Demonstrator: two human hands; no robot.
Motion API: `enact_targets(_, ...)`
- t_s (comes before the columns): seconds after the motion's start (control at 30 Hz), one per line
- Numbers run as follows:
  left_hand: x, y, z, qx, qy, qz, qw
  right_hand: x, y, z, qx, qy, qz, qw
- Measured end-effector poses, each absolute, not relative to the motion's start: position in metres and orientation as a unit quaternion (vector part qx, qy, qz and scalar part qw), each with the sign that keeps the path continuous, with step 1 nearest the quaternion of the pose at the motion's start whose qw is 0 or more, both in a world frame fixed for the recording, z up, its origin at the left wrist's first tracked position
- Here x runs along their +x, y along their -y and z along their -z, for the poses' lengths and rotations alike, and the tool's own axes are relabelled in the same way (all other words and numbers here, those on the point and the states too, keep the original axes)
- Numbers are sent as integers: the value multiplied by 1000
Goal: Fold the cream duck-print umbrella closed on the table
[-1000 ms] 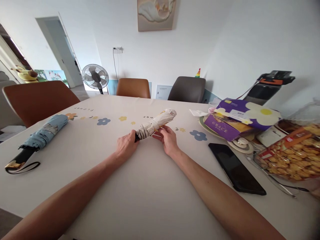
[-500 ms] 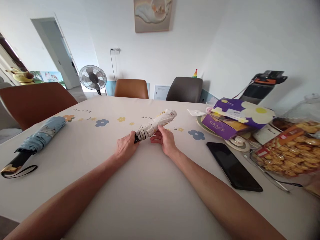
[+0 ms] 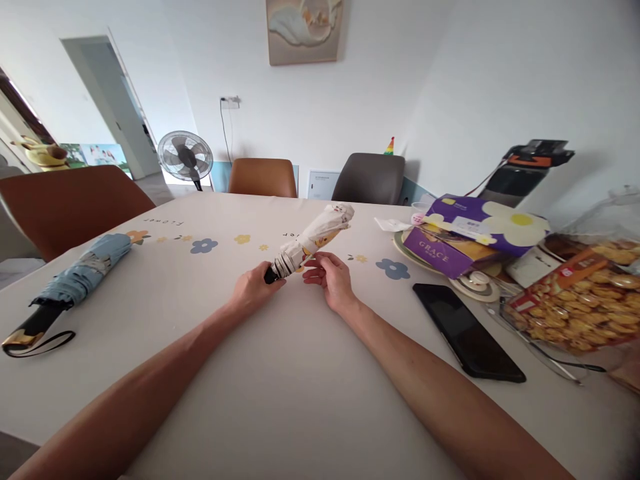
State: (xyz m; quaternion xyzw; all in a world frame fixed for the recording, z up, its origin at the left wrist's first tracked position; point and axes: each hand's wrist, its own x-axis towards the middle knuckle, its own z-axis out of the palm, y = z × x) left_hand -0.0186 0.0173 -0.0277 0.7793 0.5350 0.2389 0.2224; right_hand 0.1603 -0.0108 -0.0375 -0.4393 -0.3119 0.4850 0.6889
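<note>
A folded white umbrella with a cartoon print points away from me, tilted up off the table. My left hand is closed round its black handle end. My right hand sits just right of the umbrella, fingers curled and touching the folded cloth near the handle. A second folded umbrella, light blue with a black handle and wrist strap, lies at the far left of the table.
A black phone lies to the right. Behind it are a purple box on a plate, a snack bag and clutter. Brown chairs ring the table; a fan stands behind.
The white umbrella's far end has risen off the table and it has turned in my hands. My right hand's fingers shifted slightly along the cloth.
</note>
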Motion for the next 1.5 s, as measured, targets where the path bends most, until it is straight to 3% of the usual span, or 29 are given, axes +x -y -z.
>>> enact_targets(0.13,-17,-8,21,720,-446,-259,464,160,12,33,-431,294,-501,690)
enact_targets(0.23,-17,-5,20,670,-375,-257,587,160,13,32,-424,286,-514,689)
enact_targets(0.47,-23,-13,21,610,-323,-228,687,160,13,33,-425,309,-515,678)
enact_targets(0.67,-15,-3,18,670,-383,-246,586,160,14,32,-430,326,-506,672)
enact_targets(0.87,-10,-1,26,778,-515,-292,212,160,11,36,-442,336,-481,678)
enact_targets(0.97,-11,-3,30,803,-513,-286,100,160,11,36,-408,327,-497,692)
enact_targets(1.33,-13,4,21,839,-494,-206,-99,162,12,33,-388,290,-523,702)
enact_targets(1.4,-13,4,19,848,-486,-189,-93,163,11,34,-392,281,-522,703)
enact_targets(1.5,-14,-1,14,855,-499,-140,14,165,10,35,-379,287,-540,695)
